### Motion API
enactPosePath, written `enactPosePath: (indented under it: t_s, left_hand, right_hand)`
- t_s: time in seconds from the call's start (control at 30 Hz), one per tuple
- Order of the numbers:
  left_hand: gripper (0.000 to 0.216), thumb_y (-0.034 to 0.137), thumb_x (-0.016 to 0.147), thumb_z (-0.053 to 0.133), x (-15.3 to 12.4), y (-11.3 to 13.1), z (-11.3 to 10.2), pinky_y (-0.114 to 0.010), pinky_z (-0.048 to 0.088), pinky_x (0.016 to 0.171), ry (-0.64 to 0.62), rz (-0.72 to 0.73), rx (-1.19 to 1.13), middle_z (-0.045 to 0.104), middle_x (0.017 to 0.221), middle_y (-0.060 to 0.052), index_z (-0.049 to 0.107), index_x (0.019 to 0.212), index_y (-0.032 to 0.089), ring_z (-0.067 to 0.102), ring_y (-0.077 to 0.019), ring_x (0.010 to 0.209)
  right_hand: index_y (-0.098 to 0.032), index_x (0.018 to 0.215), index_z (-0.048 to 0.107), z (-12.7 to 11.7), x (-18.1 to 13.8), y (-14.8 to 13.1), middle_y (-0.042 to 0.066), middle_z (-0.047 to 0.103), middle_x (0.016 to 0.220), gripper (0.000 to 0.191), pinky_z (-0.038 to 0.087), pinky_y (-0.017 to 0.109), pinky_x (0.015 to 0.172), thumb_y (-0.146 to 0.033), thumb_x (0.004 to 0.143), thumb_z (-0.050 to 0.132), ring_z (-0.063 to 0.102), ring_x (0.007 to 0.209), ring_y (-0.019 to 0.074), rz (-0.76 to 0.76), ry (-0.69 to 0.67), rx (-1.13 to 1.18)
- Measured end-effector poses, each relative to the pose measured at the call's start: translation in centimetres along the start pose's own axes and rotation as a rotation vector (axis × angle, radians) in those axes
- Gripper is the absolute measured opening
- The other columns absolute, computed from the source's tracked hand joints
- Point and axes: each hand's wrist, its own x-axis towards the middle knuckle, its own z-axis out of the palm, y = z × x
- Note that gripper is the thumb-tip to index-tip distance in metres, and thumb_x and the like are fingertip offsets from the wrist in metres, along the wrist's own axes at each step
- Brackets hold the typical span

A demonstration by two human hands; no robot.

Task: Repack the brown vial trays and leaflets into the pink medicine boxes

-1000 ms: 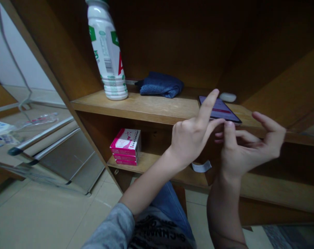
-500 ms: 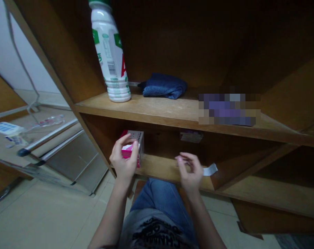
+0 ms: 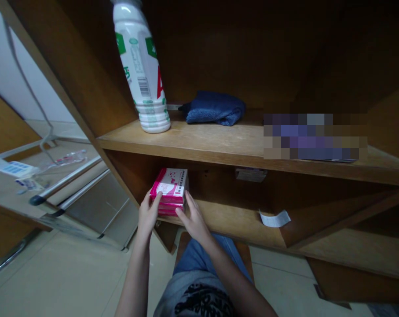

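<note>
Pink boxes: a small stack (image 3: 169, 185) stands at the left end of the lower shelf (image 3: 228, 220), near its front edge; the top one shows a white and pink face with dark print.
Left hand: the hand (image 3: 148, 216) is at the left front corner of the stack, thumb at the front, fingers at the left side; whether it grips or only touches, I cannot tell.
Right hand: the hand (image 3: 196, 221) is at the right front corner, fingers along the right side, thumb by the front; its hold, too, I cannot tell.
Upper shelf: a white bottle (image 3: 141, 72) with green and red marks stands upright at the left of this board (image 3: 215, 141); a folded blue cloth (image 3: 215, 108) lies to its right; farther right, a patch (image 3: 311, 137) is pixelated, its contents unclear.
Lower shelf, right: a curled white paper strip (image 3: 276, 219) lies well apart from the boxes.
Left of the shelves: a metal-framed rack (image 3: 87, 189); near it, a clear plastic wrapper (image 3: 70, 157).
Below: blue jeans (image 3: 215, 253).
</note>
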Motion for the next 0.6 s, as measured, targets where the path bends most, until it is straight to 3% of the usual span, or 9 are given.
enactPosePath:
  t_s: [0.13, 0.33, 0.47, 0.6]
  left_hand:
    - [0.048, 0.047, 0.079, 0.055, -1.1, 1.5, 0.8, -0.043, 0.044, 0.095, 0.126, 0.038, 0.107, 0.067, 0.111, -0.011, 0.060, 0.117, 0.018, 0.061, -0.0275, 0.106]
    - [0.048, 0.037, 0.079, 0.057, -4.2, 5.5, 2.9, -0.042, 0.043, 0.098, 0.161, 0.323, 0.158, 0.059, 0.126, -0.011, 0.055, 0.124, 0.020, 0.056, -0.0253, 0.114]
    - [0.046, 0.032, 0.081, 0.057, -6.5, 6.7, 5.8, -0.043, 0.039, 0.102, 0.031, 0.479, 0.137, 0.057, 0.128, -0.012, 0.051, 0.125, 0.020, 0.051, -0.0245, 0.119]
    - [0.045, 0.030, 0.083, 0.055, -8.4, 4.9, 9.9, -0.042, 0.037, 0.103, -0.155, 0.385, 0.017, 0.055, 0.127, -0.012, 0.045, 0.126, 0.020, 0.048, -0.0239, 0.121]
  right_hand:
    - [-0.024, 0.133, 0.047, -0.1, -0.1, -0.2, 0.006, 0.046, 0.141, 0.059, 0.030, 0.047, 0.110, -0.045, 0.080, 0.060, 0.040, 0.131, 0.0256, -0.001, 0.096, 0.121]
    - [-0.020, 0.113, 0.060, -2.2, -2.0, -1.2, 0.010, 0.066, 0.115, 0.042, 0.049, 0.044, 0.092, -0.039, 0.076, 0.064, 0.063, 0.104, 0.0265, 0.069, 0.220, 0.414]
    - [-0.020, 0.109, 0.059, -5.4, -3.9, -1.1, 0.010, 0.068, 0.110, 0.041, 0.051, 0.043, 0.090, -0.035, 0.073, 0.068, 0.065, 0.099, 0.0254, 0.096, 0.423, 0.421]
    - [-0.018, 0.107, 0.058, -8.8, -5.4, 1.3, 0.012, 0.067, 0.110, 0.047, 0.047, 0.047, 0.094, -0.033, 0.065, 0.074, 0.064, 0.101, 0.0274, 0.151, 0.608, 0.306]
